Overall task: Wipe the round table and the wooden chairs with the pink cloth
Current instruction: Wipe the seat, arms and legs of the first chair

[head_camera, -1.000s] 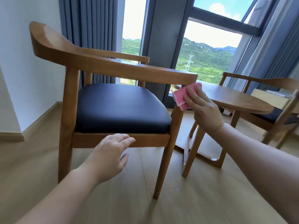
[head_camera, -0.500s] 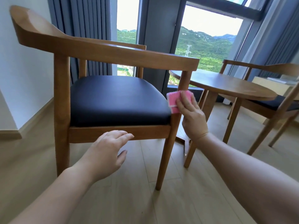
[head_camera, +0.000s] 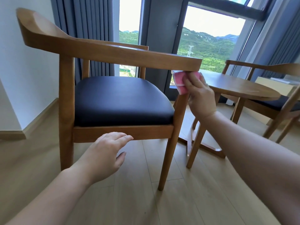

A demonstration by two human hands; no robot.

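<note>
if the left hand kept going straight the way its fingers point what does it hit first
Most likely the front seat rail of the near wooden chair. The left hand hangs open with fingertips level with that rail, though whether they already touch is unclear.

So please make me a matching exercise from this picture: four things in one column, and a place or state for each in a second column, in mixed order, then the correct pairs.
Things
1. pink cloth
2. left hand
3. round table
4. black seat cushion

Places or states
a. stands between the two wooden chairs
b. open, holding nothing, in front of the seat rail
c. pressed by the right hand against the top of the near chair's front leg, under the armrest
d. lies inside the near chair's wooden frame

Pairs: 1-c, 2-b, 3-a, 4-d
</note>
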